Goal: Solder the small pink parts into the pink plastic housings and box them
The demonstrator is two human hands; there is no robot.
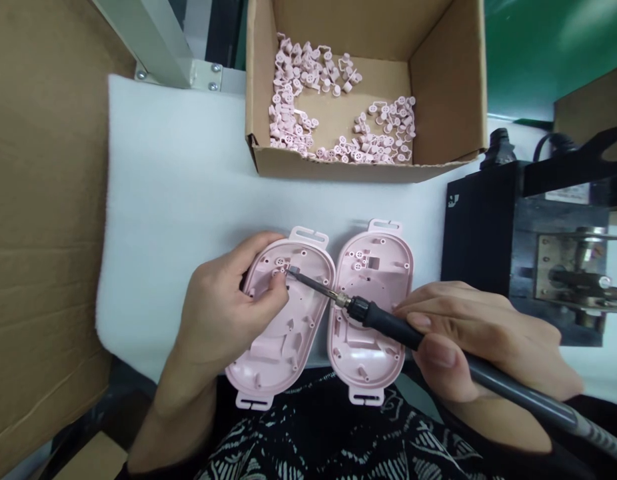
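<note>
My left hand (233, 300) grips the upper left edge of a pink oval plastic shell (268, 320), its thumb pressing near small round pink button pieces (279, 267) inside. In my right hand (483, 340) is a soldering iron (388, 323), held like a pen by its dark handle. The iron's tip reaches into the left shell, close to my left thumb and the button pieces. To the right lies a second pink shell (371, 340), with similar button pieces fitted near its top; the iron crosses above it.
An open cardboard box (338, 170) at the back holds many loose pink button pieces (383, 133). At right stands a black metal device (481, 227) with a bracket. White padding (178, 187) covers the table. A metal post (153, 40) rises at the back left, beside a large cardboard sheet (43, 200).
</note>
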